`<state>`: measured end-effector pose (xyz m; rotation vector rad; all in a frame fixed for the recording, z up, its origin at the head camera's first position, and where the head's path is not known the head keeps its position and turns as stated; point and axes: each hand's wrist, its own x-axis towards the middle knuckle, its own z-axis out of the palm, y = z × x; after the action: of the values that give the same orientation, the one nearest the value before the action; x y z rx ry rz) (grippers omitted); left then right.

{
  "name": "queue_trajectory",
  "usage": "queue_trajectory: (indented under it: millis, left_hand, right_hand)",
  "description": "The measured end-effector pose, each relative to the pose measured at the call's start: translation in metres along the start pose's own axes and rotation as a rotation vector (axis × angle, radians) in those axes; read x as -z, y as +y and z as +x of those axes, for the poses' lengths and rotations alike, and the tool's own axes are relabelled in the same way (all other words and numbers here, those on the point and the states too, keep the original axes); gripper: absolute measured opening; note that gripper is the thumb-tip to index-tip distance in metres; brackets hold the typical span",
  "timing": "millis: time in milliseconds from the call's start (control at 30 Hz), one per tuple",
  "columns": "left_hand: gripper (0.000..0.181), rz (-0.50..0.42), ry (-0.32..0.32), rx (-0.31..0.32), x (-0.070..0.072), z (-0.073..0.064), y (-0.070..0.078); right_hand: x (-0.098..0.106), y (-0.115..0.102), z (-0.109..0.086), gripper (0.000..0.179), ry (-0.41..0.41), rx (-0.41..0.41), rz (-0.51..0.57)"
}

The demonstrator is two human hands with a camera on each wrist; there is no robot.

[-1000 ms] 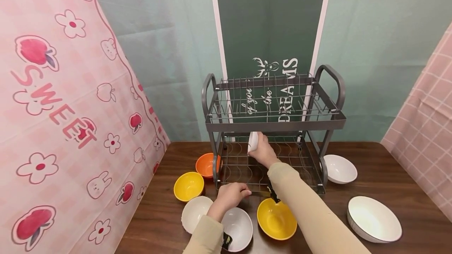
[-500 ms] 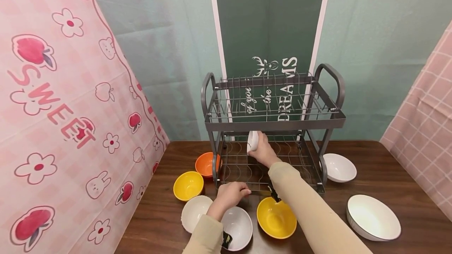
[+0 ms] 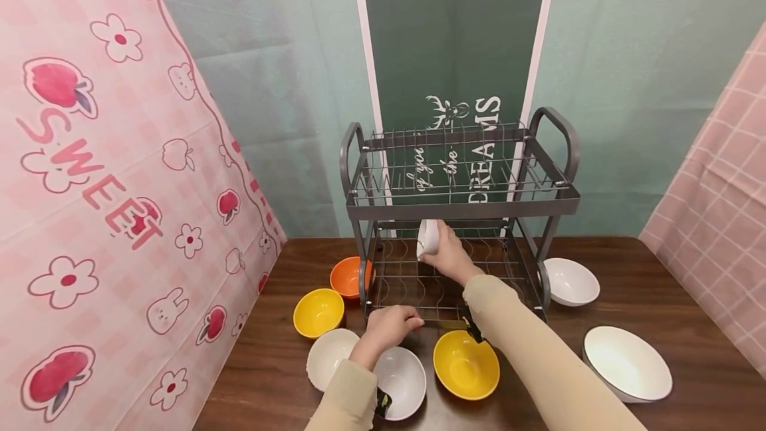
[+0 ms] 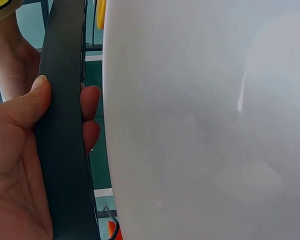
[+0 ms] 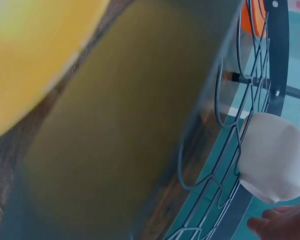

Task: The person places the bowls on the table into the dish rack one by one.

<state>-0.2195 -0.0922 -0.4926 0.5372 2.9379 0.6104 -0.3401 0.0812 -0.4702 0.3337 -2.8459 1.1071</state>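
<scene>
A small white bowl stands tipped on its side over the wire lower tier of a grey two-tier dish rack. My right hand holds it from the right. In the right wrist view the bowl is right at the looped wires, with fingertips beside it. My left hand grips the rack's lower front rail, thumb on one side and fingers on the other. Beneath the left wrist sits a white bowl, which looms large in the left wrist view.
On the wooden table, an orange bowl, a yellow bowl and a cream bowl line the left. Another yellow bowl sits in front of the rack. To the right are a white bowl and a larger dark-rimmed bowl.
The head view shifts slightly. My right forearm angles a little further right, while the white bowl stays at nearly the same place on the lower tier. My left hand keeps its grip on the rail.
</scene>
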Motion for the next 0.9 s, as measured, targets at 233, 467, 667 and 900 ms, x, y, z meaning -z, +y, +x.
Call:
queue_trajectory:
  millis: [233, 467, 667, 900]
  left_hand:
    - [0.021, 0.012, -0.007, -0.002, 0.001, -0.001, 0.000]
    - [0.021, -0.013, -0.027, 0.016, 0.004, 0.001, 0.001]
    - [0.020, -0.017, -0.028, 0.018, 0.005, 0.002, 0.000]
    - [0.020, -0.001, -0.030, 0.007, 0.003, 0.000, 0.001]
  right_hand:
    - [0.004, -0.005, -0.020, 0.094, 0.005, -0.011, -0.004]
    - [0.017, -0.012, -0.040, 0.091, 0.020, 0.025, -0.022]
    - [0.023, -0.018, -0.053, 0.090, 0.007, 0.052, -0.052]
    - [0.025, -0.025, -0.078, 0.091, 0.005, 0.091, -0.104]
